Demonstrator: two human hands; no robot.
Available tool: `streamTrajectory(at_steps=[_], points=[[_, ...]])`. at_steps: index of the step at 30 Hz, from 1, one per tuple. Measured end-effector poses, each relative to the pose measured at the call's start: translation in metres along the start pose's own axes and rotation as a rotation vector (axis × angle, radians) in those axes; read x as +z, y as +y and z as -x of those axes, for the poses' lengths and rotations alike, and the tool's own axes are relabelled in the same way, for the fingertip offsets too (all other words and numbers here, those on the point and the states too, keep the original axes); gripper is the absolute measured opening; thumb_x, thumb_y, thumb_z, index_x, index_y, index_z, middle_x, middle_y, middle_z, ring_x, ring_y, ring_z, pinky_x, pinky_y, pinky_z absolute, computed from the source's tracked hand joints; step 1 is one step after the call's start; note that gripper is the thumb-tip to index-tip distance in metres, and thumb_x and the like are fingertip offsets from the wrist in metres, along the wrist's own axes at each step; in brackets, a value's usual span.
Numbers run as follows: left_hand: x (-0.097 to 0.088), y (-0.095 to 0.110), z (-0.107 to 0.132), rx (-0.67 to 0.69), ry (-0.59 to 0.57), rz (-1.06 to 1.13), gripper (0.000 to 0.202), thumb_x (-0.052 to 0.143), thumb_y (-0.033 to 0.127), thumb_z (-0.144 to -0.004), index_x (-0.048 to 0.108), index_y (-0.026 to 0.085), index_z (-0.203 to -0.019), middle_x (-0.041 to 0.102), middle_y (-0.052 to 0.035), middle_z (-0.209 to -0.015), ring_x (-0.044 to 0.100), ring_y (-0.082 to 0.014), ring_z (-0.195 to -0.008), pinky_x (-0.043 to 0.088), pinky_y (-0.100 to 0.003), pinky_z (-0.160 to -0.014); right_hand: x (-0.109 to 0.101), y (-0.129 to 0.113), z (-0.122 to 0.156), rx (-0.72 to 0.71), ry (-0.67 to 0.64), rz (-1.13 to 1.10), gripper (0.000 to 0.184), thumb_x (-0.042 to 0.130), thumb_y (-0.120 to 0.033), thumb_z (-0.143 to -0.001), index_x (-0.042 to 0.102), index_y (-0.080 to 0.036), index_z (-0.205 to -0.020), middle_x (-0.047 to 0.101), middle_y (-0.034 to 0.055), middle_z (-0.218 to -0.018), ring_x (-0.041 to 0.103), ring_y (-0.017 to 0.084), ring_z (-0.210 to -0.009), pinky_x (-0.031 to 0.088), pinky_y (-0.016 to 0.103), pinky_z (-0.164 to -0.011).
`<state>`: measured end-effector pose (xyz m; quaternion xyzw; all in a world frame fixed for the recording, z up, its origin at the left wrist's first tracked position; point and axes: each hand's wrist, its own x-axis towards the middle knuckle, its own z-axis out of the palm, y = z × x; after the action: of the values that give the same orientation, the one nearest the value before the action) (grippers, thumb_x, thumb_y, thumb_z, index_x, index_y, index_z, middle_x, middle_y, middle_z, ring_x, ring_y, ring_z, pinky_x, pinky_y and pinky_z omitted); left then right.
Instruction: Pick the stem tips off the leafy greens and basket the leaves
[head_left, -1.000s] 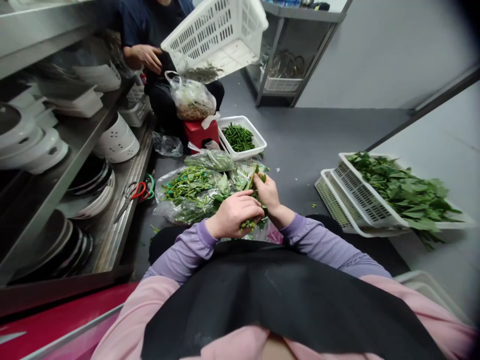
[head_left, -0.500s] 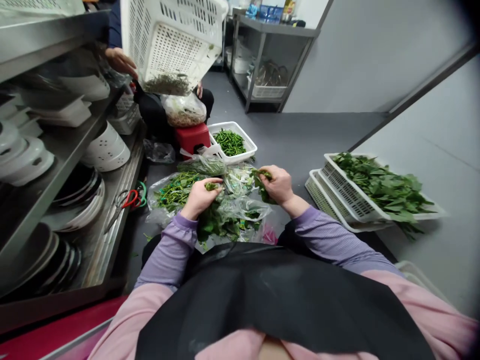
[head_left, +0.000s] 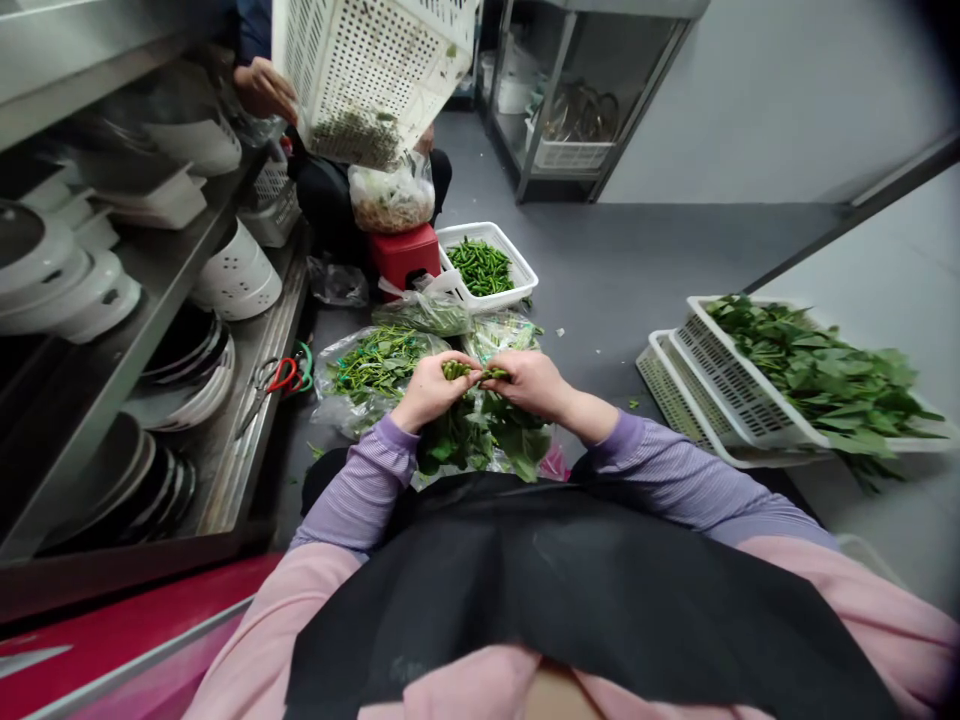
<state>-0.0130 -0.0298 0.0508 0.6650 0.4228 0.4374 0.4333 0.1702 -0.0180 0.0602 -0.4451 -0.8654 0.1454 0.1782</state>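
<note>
In front of my black apron, both hands meet over a heap of leafy greens. My left hand [head_left: 436,390] is closed round a bunch of leafy green stems [head_left: 455,370], whose cut ends poke out above the fingers. Against its fingertips, my right hand [head_left: 531,384] pinches more stems [head_left: 495,374], and broad leaves [head_left: 523,440] hang beneath it. Just beyond lie an open plastic bag of thin green stems [head_left: 382,362] and another clear bag of greens [head_left: 501,335]. Which leaves below belong to which bunch I cannot tell.
Stacked white crates [head_left: 757,390] at right hold leafy greens [head_left: 840,380]. Ahead stand a white basket of green chillies [head_left: 481,268] and a red stool [head_left: 405,255]. A co-worker's hand [head_left: 266,90] tilts a white crate [head_left: 375,75]. Scissors [head_left: 281,375] lie on the left shelf's edge.
My hands have come together from apart, the right one moving left with its stems. The view has tipped downward and shifted left. The co-worker still holds the tilted crate.
</note>
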Motion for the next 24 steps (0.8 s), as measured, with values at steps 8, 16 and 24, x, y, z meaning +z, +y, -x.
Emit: streamTrajectory(at_steps=[8, 16, 24], points=[[-0.005, -0.011, -0.007, -0.128, -0.099, 0.219, 0.027, 0.068, 0.038, -0.065, 0.061, 0.013, -0.071, 0.056, -0.0001, -0.054, 0.046, -0.0071, -0.043, 0.037, -0.020, -0.043, -0.024, 0.025, -0.009, 0.139, -0.445, -0.486, 0.022, 0.064, -0.032, -0.061, 0.068, -0.016, -0.076, 0.056, -0.0047, -0.057, 0.043, 0.007, -0.051, 0.031, 0.021, -0.053], [-0.008, -0.010, -0.008, -0.143, -0.025, 0.288, 0.029, 0.070, 0.039, -0.064, 0.059, 0.013, -0.071, 0.054, 0.0010, -0.052, 0.047, -0.0078, -0.043, 0.037, -0.021, -0.044, -0.012, 0.024, -0.007, 0.275, -0.498, -0.827, 0.025, 0.067, -0.037, -0.061, 0.061, -0.014, -0.068, 0.051, -0.0047, -0.053, 0.041, 0.007, -0.047, 0.033, 0.022, -0.049], [0.013, -0.018, -0.001, -0.222, -0.131, 0.491, 0.030, 0.071, 0.040, -0.064, 0.055, 0.016, -0.076, 0.054, 0.0030, -0.053, 0.048, -0.0086, -0.043, 0.036, -0.022, -0.045, 0.018, 0.008, 0.034, 0.446, -0.304, -1.215, 0.039, 0.071, -0.042, -0.059, 0.062, -0.012, -0.082, 0.060, 0.0011, -0.067, 0.052, 0.011, -0.057, 0.044, 0.026, -0.059]])
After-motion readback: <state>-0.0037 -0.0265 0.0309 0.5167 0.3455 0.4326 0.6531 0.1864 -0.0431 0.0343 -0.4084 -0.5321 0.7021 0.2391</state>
